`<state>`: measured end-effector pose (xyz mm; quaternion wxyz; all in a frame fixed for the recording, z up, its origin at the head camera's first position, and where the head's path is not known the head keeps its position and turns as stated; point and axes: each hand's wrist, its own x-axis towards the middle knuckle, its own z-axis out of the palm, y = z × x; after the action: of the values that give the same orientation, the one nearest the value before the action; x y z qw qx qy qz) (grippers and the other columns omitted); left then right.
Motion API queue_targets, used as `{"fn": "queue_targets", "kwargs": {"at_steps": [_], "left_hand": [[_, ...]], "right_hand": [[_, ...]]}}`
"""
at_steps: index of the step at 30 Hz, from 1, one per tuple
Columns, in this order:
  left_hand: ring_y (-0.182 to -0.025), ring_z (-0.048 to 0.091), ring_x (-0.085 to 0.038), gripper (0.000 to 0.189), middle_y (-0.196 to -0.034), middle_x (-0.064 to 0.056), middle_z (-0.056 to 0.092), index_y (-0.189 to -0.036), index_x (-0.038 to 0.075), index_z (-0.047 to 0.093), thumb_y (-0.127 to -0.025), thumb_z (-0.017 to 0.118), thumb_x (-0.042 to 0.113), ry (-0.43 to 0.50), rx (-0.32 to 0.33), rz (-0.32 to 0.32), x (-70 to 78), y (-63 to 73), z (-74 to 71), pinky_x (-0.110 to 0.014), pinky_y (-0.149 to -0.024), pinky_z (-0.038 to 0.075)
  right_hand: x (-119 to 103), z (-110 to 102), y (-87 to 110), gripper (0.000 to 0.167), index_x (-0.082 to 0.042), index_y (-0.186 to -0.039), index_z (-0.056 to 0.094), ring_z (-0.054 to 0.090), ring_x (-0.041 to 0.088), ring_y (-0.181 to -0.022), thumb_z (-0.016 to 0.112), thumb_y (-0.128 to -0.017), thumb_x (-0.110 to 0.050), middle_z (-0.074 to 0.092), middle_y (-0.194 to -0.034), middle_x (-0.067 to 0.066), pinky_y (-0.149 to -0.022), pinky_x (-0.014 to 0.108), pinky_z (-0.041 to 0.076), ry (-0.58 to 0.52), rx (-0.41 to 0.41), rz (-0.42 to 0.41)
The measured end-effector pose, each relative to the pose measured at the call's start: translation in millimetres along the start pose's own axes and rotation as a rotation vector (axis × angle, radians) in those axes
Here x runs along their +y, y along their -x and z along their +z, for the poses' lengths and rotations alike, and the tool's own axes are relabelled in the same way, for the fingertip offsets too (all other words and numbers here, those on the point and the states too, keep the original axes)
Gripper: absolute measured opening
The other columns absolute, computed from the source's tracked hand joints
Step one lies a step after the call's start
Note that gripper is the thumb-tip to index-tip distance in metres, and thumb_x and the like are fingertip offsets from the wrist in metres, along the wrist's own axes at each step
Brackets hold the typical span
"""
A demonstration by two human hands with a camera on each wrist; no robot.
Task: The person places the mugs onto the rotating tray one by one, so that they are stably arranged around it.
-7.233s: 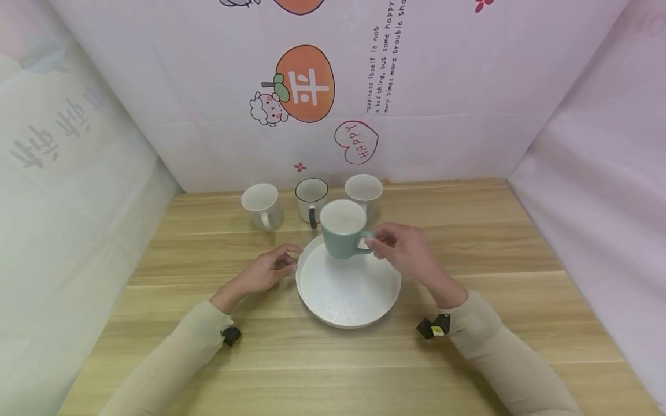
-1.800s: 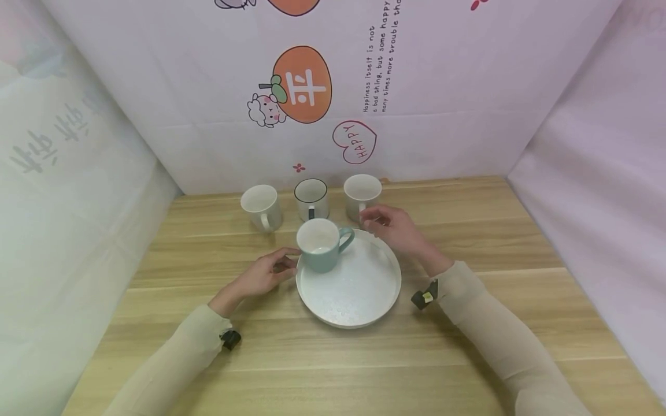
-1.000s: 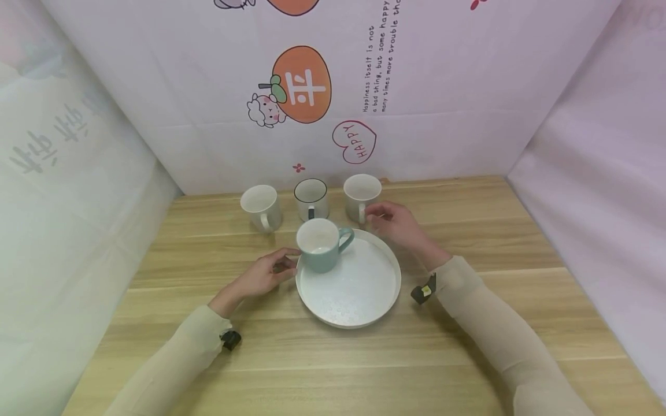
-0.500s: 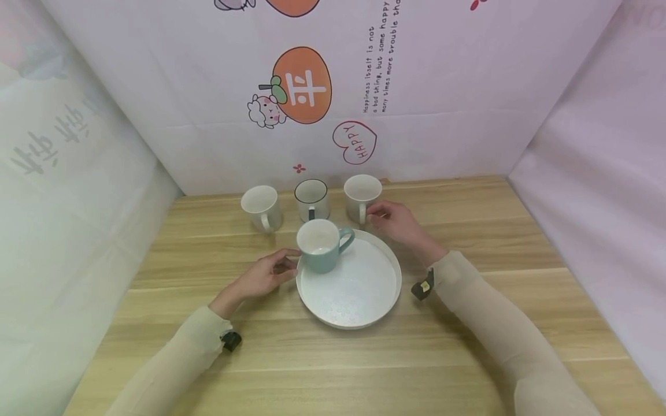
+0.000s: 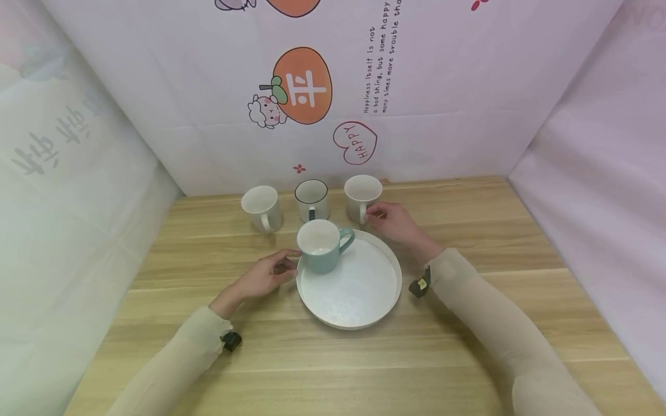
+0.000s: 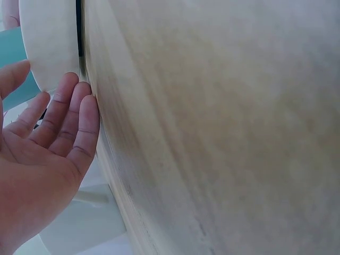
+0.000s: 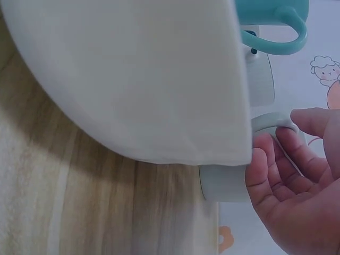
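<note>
My right hand (image 5: 398,222) is at the back right white mug (image 5: 362,190), its thumb and index finger pinching the handle (image 7: 271,121). That mug stands upright on the table. A round white tray (image 5: 359,294) lies in the middle, and a teal mug (image 5: 321,263) with white inside stands on its back left part, handle pointing right. Beside the tray's left rim is my left hand (image 5: 260,277), fingers loosely bent and fingertips right at the wall. In the left wrist view those fingertips (image 6: 66,85) overlap the tray's edge, and nothing sits in the palm.
Behind the tray stand a white mug with a dark rim and dark handle (image 5: 312,202) and a plain white mug (image 5: 262,208) to its left. A printed white cloth (image 5: 442,86) rises along the back of the wooden table (image 5: 338,375), with cloth on both sides.
The teal mug, earlier held over the tray by my right hand, now stands on it, let go. My right hand has moved back to the white mug's handle. My left hand has stayed put.
</note>
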<state>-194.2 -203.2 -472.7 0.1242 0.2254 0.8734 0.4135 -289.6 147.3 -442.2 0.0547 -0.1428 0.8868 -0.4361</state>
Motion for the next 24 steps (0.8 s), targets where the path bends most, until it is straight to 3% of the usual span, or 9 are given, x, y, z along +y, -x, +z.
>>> {"fn": "queue_targets", "kwargs": {"at_steps": [12,18,24], "left_hand": [[-0.112,0.066,-0.026,0.047,-0.113,-0.010,0.071,-0.141,0.013,0.052,-0.097,0.066,0.019,-0.001,-0.009,-0.004,4.2,1.6,-1.1,-0.048,-0.105,0.051],[-0.114,0.067,-0.028,0.046,-0.116,-0.013,0.071,-0.141,0.012,0.051,-0.098,0.064,0.019,-0.010,-0.005,0.013,3.6,0.8,-1.0,-0.048,-0.106,0.050],[-0.114,0.066,-0.029,0.046,-0.118,-0.014,0.071,-0.142,0.013,0.051,-0.099,0.064,0.021,-0.012,-0.009,0.011,2.4,0.7,-1.5,-0.048,-0.106,0.050]], "right_hand": [[0.8,2.6,-4.1,0.024,-0.005,-0.113,0.068,0.065,0.024,-0.091,0.060,-0.100,-0.024,0.069,-0.108,0.013,-0.070,0.026,0.054,-0.009,-0.029,0.019],[6.4,-0.8,-3.4,0.024,-0.006,-0.112,0.068,0.066,0.025,-0.094,0.060,-0.100,-0.024,0.069,-0.110,0.014,-0.073,0.028,0.055,-0.005,-0.016,-0.001],[13.5,-7.8,-0.5,0.021,-0.008,-0.109,0.069,0.066,0.026,-0.092,0.060,-0.100,-0.025,0.069,-0.113,0.014,-0.068,0.027,0.054,-0.011,-0.006,0.006]]}}
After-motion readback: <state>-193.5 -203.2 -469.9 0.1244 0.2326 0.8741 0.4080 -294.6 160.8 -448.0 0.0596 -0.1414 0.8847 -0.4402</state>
